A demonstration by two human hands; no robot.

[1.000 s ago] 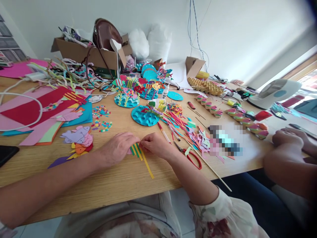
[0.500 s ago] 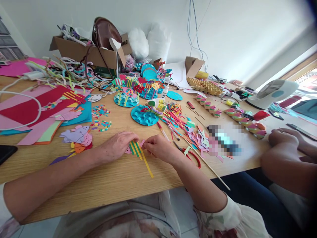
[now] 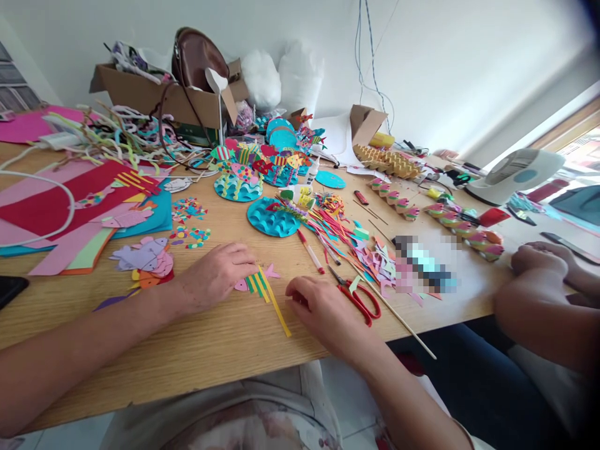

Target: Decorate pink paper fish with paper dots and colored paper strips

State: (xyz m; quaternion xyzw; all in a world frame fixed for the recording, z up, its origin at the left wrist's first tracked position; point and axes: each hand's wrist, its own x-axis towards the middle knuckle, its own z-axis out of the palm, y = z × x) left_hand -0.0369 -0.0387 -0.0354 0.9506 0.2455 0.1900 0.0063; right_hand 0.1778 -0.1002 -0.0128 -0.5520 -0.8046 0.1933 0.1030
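A small pink paper fish (image 3: 240, 285) lies on the table with green and yellow paper strips (image 3: 259, 284) across its body and a pink tail at its right. One longer yellow strip (image 3: 280, 312) runs past the fish toward the front edge. My left hand (image 3: 218, 275) is closed at the fish's upper edge, its fingertips on the paper; they partly hide the fish. Right of the long strip, my right hand (image 3: 323, 309) is apart from the fish, fingers loosely curled with a gap and nothing visible in them. Red-handled scissors (image 3: 363, 303) lie beside it.
Cut paper fish (image 3: 143, 255) and paper sheets (image 3: 51, 206) lie at left. Beyond my hands stand blue wavy bases (image 3: 273, 219), a glue bottle (image 3: 312, 171), a red pen (image 3: 310, 250) and paper scraps (image 3: 375, 259). A wooden stick (image 3: 398, 319) overhangs the edge. Another person's arms (image 3: 544, 287) rest at right.
My right hand has let go at the fish's tail and moved right and toward me, uncovering the pink tail and the scissors' handles. My left hand has shifted slightly left.
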